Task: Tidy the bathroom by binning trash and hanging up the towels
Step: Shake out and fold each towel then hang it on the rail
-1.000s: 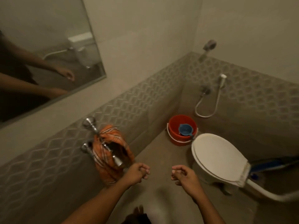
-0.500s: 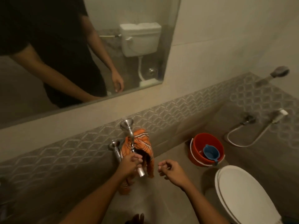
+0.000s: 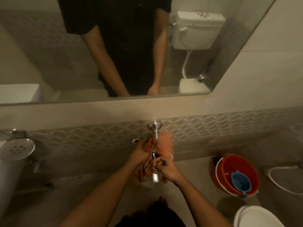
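An orange checked towel (image 3: 165,145) hangs bunched over a chrome towel rod (image 3: 155,140) that sticks out from the patterned wall tiles. My left hand (image 3: 139,154) grips the towel's left side, fingers curled into the cloth. My right hand (image 3: 167,169) is at the rod's near end, fingers curled and pinching the cloth there beside the rod. A second chrome rod mount (image 3: 135,140) shows just left of the towel, mostly hidden by my left hand.
A red bucket (image 3: 226,169) holding a blue mug (image 3: 241,181) stands on the floor at right, next to the white toilet lid (image 3: 255,217). A chrome soap dish (image 3: 16,149) and a white basin edge (image 3: 5,169) are at left. A wall mirror (image 3: 49,54) hangs above.
My view swung left and squared up on the mirror wall. Both hands moved forward onto the towel at the rod; the right hand, free before, now pinches the cloth.
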Available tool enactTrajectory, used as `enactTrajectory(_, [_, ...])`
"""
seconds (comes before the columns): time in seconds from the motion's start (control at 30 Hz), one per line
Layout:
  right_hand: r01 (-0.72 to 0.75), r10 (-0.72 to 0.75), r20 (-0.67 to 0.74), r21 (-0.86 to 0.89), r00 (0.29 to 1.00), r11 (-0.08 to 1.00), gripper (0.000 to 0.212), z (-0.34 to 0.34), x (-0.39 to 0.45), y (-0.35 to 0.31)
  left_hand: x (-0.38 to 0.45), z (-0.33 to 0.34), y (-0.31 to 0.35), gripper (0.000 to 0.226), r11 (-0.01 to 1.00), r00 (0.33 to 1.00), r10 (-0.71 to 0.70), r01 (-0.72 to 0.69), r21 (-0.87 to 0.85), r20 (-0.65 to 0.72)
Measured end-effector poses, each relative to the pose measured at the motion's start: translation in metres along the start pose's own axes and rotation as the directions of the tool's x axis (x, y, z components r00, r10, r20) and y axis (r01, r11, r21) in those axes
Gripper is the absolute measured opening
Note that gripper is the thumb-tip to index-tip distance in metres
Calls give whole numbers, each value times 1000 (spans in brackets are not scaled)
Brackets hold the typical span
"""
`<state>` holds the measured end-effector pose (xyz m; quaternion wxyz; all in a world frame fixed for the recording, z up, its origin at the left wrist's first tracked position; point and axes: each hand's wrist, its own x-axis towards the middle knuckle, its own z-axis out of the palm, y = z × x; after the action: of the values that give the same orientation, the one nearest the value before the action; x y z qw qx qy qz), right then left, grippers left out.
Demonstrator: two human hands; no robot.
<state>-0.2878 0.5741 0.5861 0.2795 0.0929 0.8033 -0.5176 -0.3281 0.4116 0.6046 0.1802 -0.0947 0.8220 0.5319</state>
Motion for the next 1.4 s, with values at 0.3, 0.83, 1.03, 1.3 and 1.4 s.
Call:
enactTrajectory(0.3, [85,-74,67,-174,995,981,29,-57,46,18,40,28,-12,34,962,993,-104,87,258,52])
enactTrajectory(0.83, [-51,35,73,243,997,969,63,24,-13,-17,-38,-71,-54,11,989,913,-148,127,80,379])
enactTrajectory(1.03, [-108,120,46,811,992,575,74,132,-16,-59,-89,-157,-129,39,985,823,-130,41,170,553])
enactTrajectory(1.3, [-99,238,-28,859,971,502,47,246,-54,-96,-183,-236,-203,25,969,782,-153,-3,249,604])
enactTrajectory(1.4, [-221,194,120,709,974,669,46,285,-85,-102,-212,-250,-235,55,990,703,-143,107,96,697])
